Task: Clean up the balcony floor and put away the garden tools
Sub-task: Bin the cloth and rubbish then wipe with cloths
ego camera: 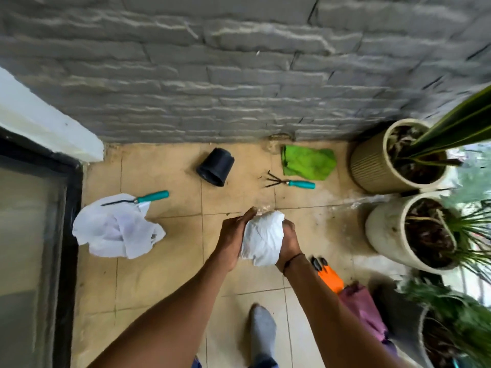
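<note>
While gripped, crumpled white bag (263, 239).

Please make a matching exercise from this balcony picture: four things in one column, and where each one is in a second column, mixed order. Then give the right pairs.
Things:
1. black pot
2. green cloth
3. hand rake
4. white bundle

Places:
A. held between both hands
B. on the floor just in front of the green cloth
C. lying on its side near the wall
D. beside the ribbed plant pot

Pairs: 1-C, 2-D, 3-B, 4-A
</note>
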